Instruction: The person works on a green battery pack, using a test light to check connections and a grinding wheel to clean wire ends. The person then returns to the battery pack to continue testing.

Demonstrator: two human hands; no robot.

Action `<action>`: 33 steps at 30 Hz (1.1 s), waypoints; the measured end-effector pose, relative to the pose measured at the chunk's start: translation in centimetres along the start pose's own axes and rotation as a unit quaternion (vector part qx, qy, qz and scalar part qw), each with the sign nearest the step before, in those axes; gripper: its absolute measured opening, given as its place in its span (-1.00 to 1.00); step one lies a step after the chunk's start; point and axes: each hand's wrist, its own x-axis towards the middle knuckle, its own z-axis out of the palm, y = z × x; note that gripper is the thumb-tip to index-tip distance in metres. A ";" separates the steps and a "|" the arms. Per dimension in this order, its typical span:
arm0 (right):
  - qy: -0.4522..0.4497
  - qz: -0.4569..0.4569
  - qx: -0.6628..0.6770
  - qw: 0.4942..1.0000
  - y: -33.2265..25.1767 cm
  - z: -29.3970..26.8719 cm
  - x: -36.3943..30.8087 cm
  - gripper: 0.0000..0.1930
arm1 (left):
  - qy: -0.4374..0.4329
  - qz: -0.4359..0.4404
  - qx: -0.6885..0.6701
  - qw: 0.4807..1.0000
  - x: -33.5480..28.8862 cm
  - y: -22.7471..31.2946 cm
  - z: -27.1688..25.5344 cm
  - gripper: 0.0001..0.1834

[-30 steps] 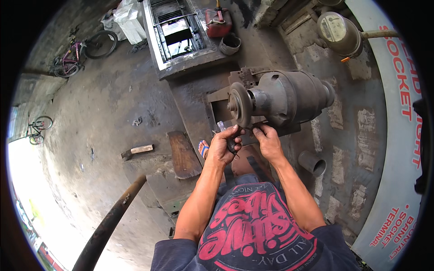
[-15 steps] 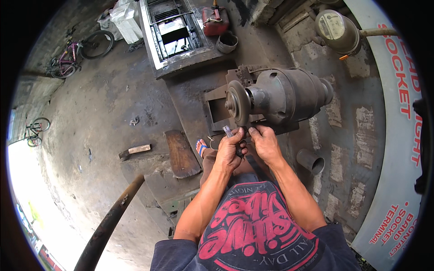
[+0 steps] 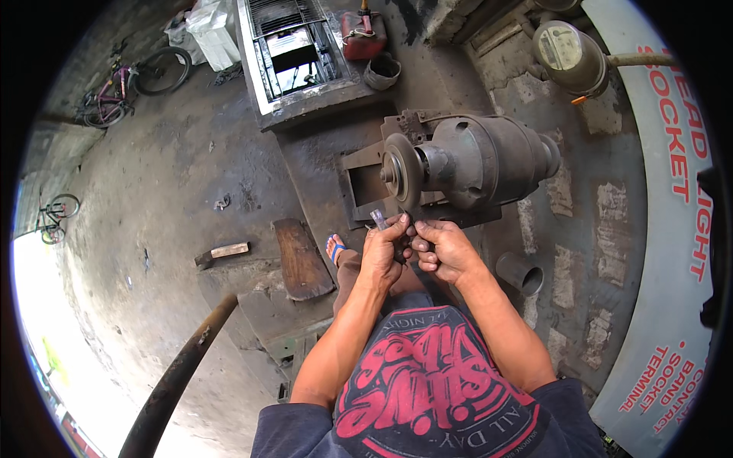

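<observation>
In front of me a grinding wheel (image 3: 408,169) sits on the shaft of a grey bench motor (image 3: 500,160). Just below the wheel's near edge, my left hand (image 3: 384,250) is closed around a tool with a clear, purplish handle (image 3: 378,218); its kind is hidden by the fingers. My right hand (image 3: 450,254) is closed too, thumb and forefinger pinched beside the left fingertips. A small dark tip (image 3: 405,214) shows above the fingers, close to the wheel. What the right fingers hold, if anything, I cannot make out.
A wooden board (image 3: 301,259) and a hammer-like tool (image 3: 229,250) lie to my left, near a slanting pole (image 3: 187,362). Ahead stand a metal-framed bench (image 3: 263,76), a red can (image 3: 362,36) and a dark pot (image 3: 382,72). A metal tube (image 3: 521,273) lies at right.
My right fingers have curled in more and drawn nearer to the left hand. The left hand keeps its grip on the clear-handled tool. The view has shifted slightly.
</observation>
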 end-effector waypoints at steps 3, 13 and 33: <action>-0.017 0.010 0.066 0.998 0.5 0.4 -0.1 -0.76 | 0.010 -0.007 0.005 1.000 -0.1 0.2 0.3 -0.86; -0.074 -0.017 0.144 0.987 0.9 0.6 -1.7 -0.75 | -0.024 0.015 0.020 0.999 -1.5 0.9 2.2 -0.84; -0.067 -0.039 0.075 0.994 1.8 0.1 -2.0 -0.72 | 0.010 0.045 0.024 0.999 -2.8 -0.3 1.3 -0.81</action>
